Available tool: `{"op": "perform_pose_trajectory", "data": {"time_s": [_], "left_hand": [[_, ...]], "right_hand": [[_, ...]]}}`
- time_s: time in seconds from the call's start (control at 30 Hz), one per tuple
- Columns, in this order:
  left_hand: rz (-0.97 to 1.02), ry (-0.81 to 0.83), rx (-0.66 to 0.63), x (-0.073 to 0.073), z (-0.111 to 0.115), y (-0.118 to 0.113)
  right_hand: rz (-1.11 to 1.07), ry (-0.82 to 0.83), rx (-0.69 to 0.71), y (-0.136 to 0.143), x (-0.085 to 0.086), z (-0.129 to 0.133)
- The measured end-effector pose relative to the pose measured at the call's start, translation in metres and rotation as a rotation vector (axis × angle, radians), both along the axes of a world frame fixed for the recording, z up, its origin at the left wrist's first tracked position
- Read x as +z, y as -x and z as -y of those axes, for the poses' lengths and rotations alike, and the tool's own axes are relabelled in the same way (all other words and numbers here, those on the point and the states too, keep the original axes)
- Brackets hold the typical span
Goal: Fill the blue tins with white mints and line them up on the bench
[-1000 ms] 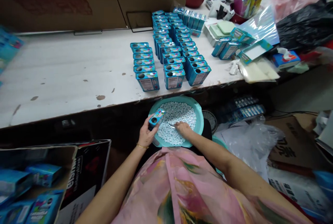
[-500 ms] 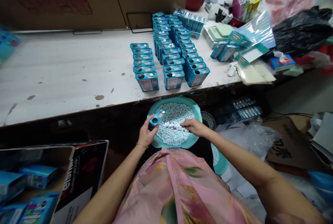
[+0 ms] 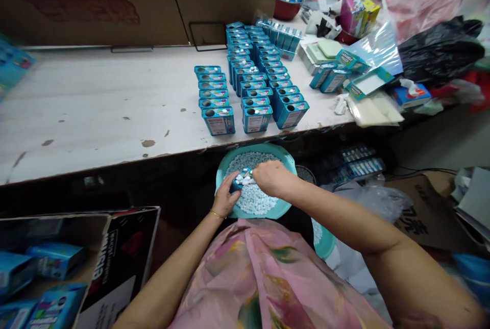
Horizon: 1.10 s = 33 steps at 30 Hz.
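Observation:
My left hand [image 3: 225, 199] is wrapped round a small blue tin [image 3: 236, 185] above a turquoise basin [image 3: 290, 160]. White pellets [image 3: 259, 200] fill much of the basin. My right hand [image 3: 273, 178] is closed at the tin's right side, on what looks like a small scoop whose handle my fingers hide. White pieces [image 3: 245, 179] lie heaped over the tin's top, covering its opening. Beyond the basin, rows of similar blue tins [image 3: 257, 121] stand upright on the white table, many with a dark round opening on top.
The white table [image 3: 95, 109] ends in a worn edge above the basin. A cardboard box [image 3: 95, 247] with blue packs stands at lower left. Flat blue cartons [image 3: 333, 79], plastic bags [image 3: 440, 48] and a red bowl [image 3: 287, 8] are at the right and back.
My right hand has moved left with the heaped pellets, from over the basin to the tin. My left hand has shifted slightly right, and pellets now cover the tin's top.

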<state>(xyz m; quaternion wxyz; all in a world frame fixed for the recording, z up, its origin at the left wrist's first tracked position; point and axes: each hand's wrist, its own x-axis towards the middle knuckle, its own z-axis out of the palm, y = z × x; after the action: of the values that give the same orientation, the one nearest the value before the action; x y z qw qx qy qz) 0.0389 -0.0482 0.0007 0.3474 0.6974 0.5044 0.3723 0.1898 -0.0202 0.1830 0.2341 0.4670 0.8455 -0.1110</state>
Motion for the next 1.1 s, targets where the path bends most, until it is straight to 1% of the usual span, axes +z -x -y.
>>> {"op": "perform_pose_trajectory", "data": {"time_s": [0.17, 0.27, 0.37, 0.47, 0.53, 0.57, 0.6, 0.63, 0.7, 0.73, 0.8, 0.87, 0.9, 0.97, 1.03, 1.1], "left_hand": [[0.007, -0.019, -0.013, -0.003, -0.001, 0.001], [0.025, -0.027, -0.013, -0.005, -0.002, 0.000], [0.023, -0.045, -0.064, -0.005, -0.004, -0.003], [0.053, -0.046, -0.034, -0.003, -0.004, -0.002], [0.091, -0.043, 0.008, 0.001, -0.004, 0.002], [0.104, -0.045, 0.015, 0.003, -0.004, 0.005], [0.109, -0.046, 0.016, 0.004, -0.003, 0.008], [0.109, -0.048, 0.021, 0.006, -0.002, 0.011], [0.104, -0.049, 0.047, 0.007, 0.000, 0.015], [0.101, -0.044, 0.062, 0.007, 0.001, 0.017], [0.095, -0.024, 0.093, 0.005, 0.002, 0.018], [0.084, 0.002, 0.122, 0.004, 0.003, 0.019], [0.080, 0.011, 0.136, 0.003, 0.003, 0.019], [0.080, 0.023, 0.159, 0.002, 0.003, 0.019], [0.093, 0.027, 0.175, 0.003, 0.002, 0.020], [0.105, 0.031, 0.189, 0.004, 0.001, 0.020]], "right_hand": [[-0.040, -0.058, 0.033, -0.007, -0.005, 0.000], [-0.055, -0.060, 0.004, -0.014, -0.008, 0.000], [-0.054, -0.039, -0.026, -0.019, -0.005, 0.002], [-0.074, -0.014, -0.049, -0.033, -0.001, 0.004], [-0.103, -0.006, -0.081, -0.051, -0.006, 0.002], [-0.119, -0.005, -0.103, -0.061, -0.014, 0.001], [-0.135, -0.001, -0.127, -0.069, -0.025, -0.002], [-0.145, 0.000, -0.156, -0.076, -0.039, -0.004], [-0.149, 0.003, -0.222, -0.081, -0.076, -0.008], [-0.138, -0.008, -0.264, -0.078, -0.097, -0.008], [-0.131, -0.005, -0.285, -0.065, -0.136, -0.004], [-0.139, 0.038, -0.257, -0.049, -0.166, 0.007], [-0.151, 0.067, -0.235, -0.042, -0.176, 0.013], [-0.182, 0.127, -0.198, -0.035, -0.189, 0.025], [-0.211, 0.175, -0.171, -0.037, -0.194, 0.032], [-0.254, 0.223, -0.182, -0.047, -0.194, 0.032]]}}
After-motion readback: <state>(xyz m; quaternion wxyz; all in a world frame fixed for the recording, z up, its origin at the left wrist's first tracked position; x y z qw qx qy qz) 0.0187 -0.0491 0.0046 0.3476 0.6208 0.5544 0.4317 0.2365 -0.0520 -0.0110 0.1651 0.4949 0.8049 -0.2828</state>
